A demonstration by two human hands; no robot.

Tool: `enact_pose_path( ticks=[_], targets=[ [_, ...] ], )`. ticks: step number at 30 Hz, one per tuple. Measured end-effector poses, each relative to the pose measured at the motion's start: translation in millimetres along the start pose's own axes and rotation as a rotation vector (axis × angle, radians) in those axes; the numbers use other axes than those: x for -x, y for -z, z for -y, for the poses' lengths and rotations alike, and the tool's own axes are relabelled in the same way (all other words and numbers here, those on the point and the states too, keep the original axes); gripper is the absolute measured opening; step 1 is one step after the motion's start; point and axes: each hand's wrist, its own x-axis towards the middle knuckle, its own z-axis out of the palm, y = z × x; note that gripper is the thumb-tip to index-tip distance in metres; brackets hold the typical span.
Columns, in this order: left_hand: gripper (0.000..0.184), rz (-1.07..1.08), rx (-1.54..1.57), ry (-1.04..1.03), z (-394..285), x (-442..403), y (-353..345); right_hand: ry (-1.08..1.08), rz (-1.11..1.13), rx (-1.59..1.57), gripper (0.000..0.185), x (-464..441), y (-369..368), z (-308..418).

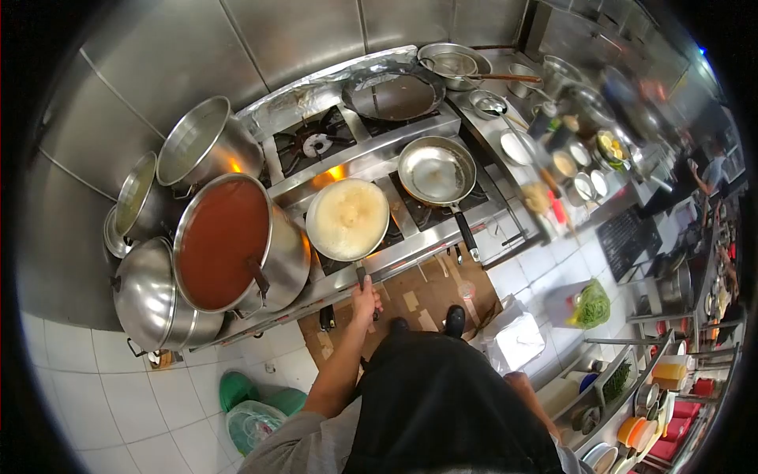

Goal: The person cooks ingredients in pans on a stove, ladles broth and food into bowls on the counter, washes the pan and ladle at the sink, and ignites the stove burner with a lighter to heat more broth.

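My left hand is wrapped round the dark handle of a frying pan on the front of the stove. Pale, foamy, cream-coloured food fills the pan, with flame showing near it. To its right sits a second, empty steel frying pan, its black handle pointing toward me. A large pot of red sauce stands just left of the pan. Low at my right side, my right hand hangs near a white plastic bag; its fingers are mostly hidden.
Big steel pots and a domed lid crowd the stove's left end. A dark wok rests at the back. Bowls and utensils line the right counter. Shelves stand at lower right, with people farther off.
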Motion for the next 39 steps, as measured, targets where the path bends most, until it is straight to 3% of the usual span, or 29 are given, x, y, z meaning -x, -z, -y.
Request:
enact_pose_path(
  ticks=[2,4,5,7,9,10,14,15,16,19,20,21,24,25,27,29,30,31,32,33,34,35,36,37,39],
  targets=[
    [0.045,0.020,-0.010,-0.004,-1,2,2,-0.184,-0.124,-0.279,0.027,6,-2,22],
    [0.049,0.093,0.039,0.091,-1,-3,8,-0.166,-0.075,-0.295,0.029,-17,-6,15],
    [0.054,0.122,0.093,0.144,-2,-2,9,-0.121,-0.056,-0.101,0.033,-4,-4,51],
    [0.063,0.165,0.161,0.203,-7,4,15,-0.002,-0.034,0.061,0.034,-10,3,100],
    [0.072,0.227,0.191,0.193,6,-3,32,0.263,-0.108,-0.055,0.030,-5,16,163],
    [0.073,0.228,0.189,0.202,3,5,34,0.432,-0.209,0.099,0.032,-31,30,174],
    [0.074,0.168,0.158,0.181,38,-3,81,0.722,-0.479,0.020,0.019,-56,96,315],
    [0.074,0.145,0.100,0.165,50,-5,90,0.788,-0.644,0.128,0.019,-57,114,352],
    [0.071,0.072,-0.027,0.221,47,10,90,0.854,-0.808,0.234,0.019,-62,131,385],
    [0.058,-0.144,-0.367,0.271,61,58,102,0.972,-1.027,0.394,0.031,-115,184,445],
    [0.051,-0.018,-0.780,0.060,84,68,128,0.968,-1.072,0.459,0.037,-129,198,458],
    [0.044,0.115,-1.188,-0.154,106,77,153,0.820,-1.038,0.587,0.047,-151,213,466],
    [0.032,0.218,-1.486,-0.007,131,123,164,0.699,-1.063,0.796,0.049,-202,237,477],
    [0.028,0.163,-1.340,0.185,140,140,161,0.725,-1.034,0.801,0.049,-214,241,480],
    [0.025,0.088,-1.164,0.387,143,174,145,0.561,-0.910,0.857,0.049,-222,247,489],
    [0.027,0.263,-1.522,-0.078,143,198,131,0.606,-0.814,0.807,0.049,-237,253,494],
    [0.034,0.322,-1.329,-0.283,151,202,133,0.628,-0.745,0.747,0.048,-238,255,495],
    [0.029,0.254,-1.237,-0.157,163,196,134,0.693,-0.775,0.780,0.044,-237,257,493],
    [0.025,0.163,-0.856,0.111,195,177,148,0.819,-0.822,0.791,0.045,-245,264,483],
    [0.021,0.065,-0.115,0.382,233,161,163,0.953,-0.855,0.799,0.046,-243,262,474],
    [0.018,-0.007,0.517,0.608,274,146,176,0.942,-0.827,0.708,0.049,-234,261,458],
    [0.021,0.053,0.012,0.219,194,171,131,0.748,-0.705,0.632,0.052,-184,250,461],
    [0.027,-0.110,-0.206,0.160,189,162,112,0.815,-0.659,0.560,0.053,-177,253,441],
    [0.031,-0.163,-0.471,0.259,122,166,68,0.836,-0.776,0.691,0.052,-180,257,415],
    [0.041,-0.075,-0.543,0.280,146,130,94,0.940,-0.764,0.630,0.051,-130,248,383]
  ],
)
